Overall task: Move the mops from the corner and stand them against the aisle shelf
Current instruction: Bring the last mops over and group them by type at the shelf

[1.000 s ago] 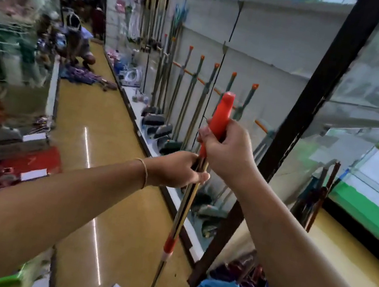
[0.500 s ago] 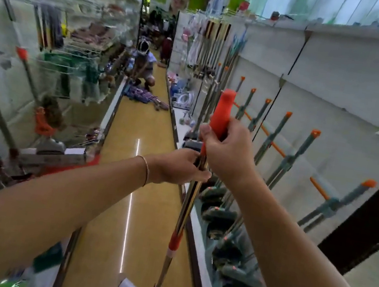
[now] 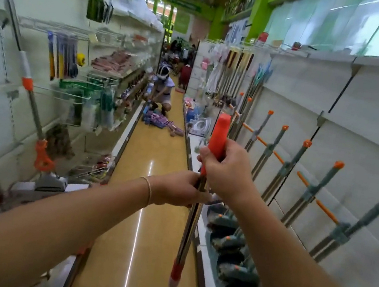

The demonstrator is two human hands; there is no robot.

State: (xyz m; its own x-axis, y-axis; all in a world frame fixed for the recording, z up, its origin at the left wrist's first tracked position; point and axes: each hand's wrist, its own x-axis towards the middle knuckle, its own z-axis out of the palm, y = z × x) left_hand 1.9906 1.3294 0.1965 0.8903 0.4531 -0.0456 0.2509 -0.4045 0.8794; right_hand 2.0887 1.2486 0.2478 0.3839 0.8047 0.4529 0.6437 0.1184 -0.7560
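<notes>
Our right hand [image 3: 226, 171] has its fingers curled tight around the red plastic grip at the top of a mop with a shiny metal pole [image 3: 192, 220], the thumb side facing us and the grip's rounded end standing up above the fist. Just below it, our left hand [image 3: 176, 188] pinches the same pole between thumb and curled fingers, a thin bracelet [image 3: 148, 190] circling that wrist. The two hands sit one right above the other, almost touching.

From there the pole runs down and slightly toward us, past a red collar with a white band, and leaves the bottom edge of the view, so we cannot see its head. We hold it nearly upright over the glossy yellow aisle floor [image 3: 158, 143], just beside the low white base of the right-hand aisle shelf [image 3: 369, 127].

Against that shelf's pale back panel a row of grey-handled mops with orange caps [image 3: 292, 164] leans, their dark heads resting on the base ledge. On the left, another shelving unit [image 3: 112, 61] carries hanging goods and a metal pole with orange fittings [image 3: 33, 106]. Farther down the aisle a crouching person [image 3: 162, 94] bends over purple items on the floor.
</notes>
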